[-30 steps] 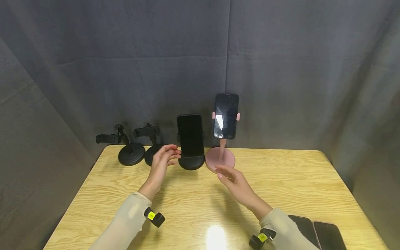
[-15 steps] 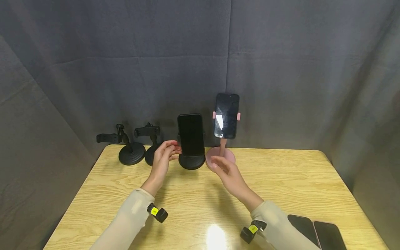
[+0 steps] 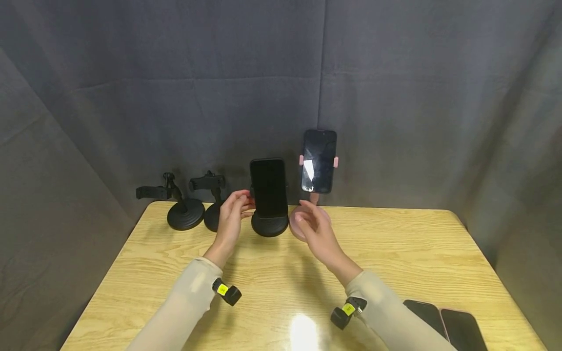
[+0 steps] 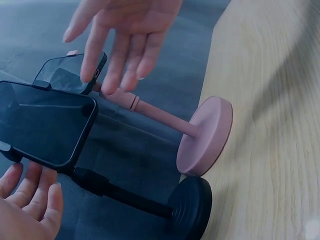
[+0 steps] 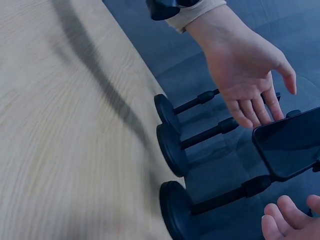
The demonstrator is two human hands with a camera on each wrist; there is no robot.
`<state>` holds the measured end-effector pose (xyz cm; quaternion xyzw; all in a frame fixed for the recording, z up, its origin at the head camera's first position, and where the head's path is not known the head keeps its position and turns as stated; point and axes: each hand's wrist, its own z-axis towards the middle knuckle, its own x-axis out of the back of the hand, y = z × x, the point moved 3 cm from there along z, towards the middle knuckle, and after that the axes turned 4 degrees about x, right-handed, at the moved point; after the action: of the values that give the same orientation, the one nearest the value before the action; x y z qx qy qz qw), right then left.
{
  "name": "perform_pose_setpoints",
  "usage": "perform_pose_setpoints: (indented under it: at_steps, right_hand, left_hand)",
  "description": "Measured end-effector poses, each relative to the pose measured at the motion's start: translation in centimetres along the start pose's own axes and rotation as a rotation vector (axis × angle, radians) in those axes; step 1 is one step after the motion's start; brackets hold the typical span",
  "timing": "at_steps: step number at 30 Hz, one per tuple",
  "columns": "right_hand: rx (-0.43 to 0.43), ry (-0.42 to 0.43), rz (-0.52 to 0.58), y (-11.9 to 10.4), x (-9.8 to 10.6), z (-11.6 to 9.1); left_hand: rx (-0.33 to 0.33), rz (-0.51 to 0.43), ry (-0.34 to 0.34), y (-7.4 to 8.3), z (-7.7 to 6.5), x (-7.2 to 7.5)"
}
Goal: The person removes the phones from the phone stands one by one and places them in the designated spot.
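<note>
A dark phone stands upright in a black phone stand. My left hand is at the phone's left edge, its loosely bent fingers right beside it in the left wrist view. To the phone's right, my right hand hovers with relaxed fingers and nothing in them, in front of the pink phone stand. That stand's clamp holds another phone higher up. From the right wrist view, my left fingertips come close to the held phone near its corner.
Left of my hands are two more black phone stands with unfilled clamps, one at the far left and one partly behind my left hand. Two dark phones lie side by side at the front right of the wooden table. A grey curtain hangs behind.
Both hands have moved forward and up toward the black stand's phone. The right hand has also shifted left, now overlapping the pink base. The stands and phones stay where they were.
</note>
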<state>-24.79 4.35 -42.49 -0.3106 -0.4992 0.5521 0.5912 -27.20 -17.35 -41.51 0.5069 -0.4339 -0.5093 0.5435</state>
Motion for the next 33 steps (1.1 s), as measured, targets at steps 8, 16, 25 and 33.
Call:
perform_pose_setpoints:
  at_steps: [8,16,25,33]
  right_hand:
    - [-0.04,0.0,0.04,-1.5,-0.7,1.5]
    - [-0.088,0.051,0.054,-2.1,-1.4,2.5]
    - [-0.096,0.088,0.065,-2.4,-1.6,3.7]
    - [-0.154,0.103,0.122,-2.2,-2.1,4.4]
  left_hand:
    - [-0.003,-0.041,-0.008,0.6,0.3,-0.7]
    - [-0.003,-0.064,-0.031,0.8,0.2,-1.1]
    - [-0.011,-0.063,-0.047,1.0,0.4,-1.5]
    - [0.003,-0.065,-0.051,0.9,0.6,-1.9]
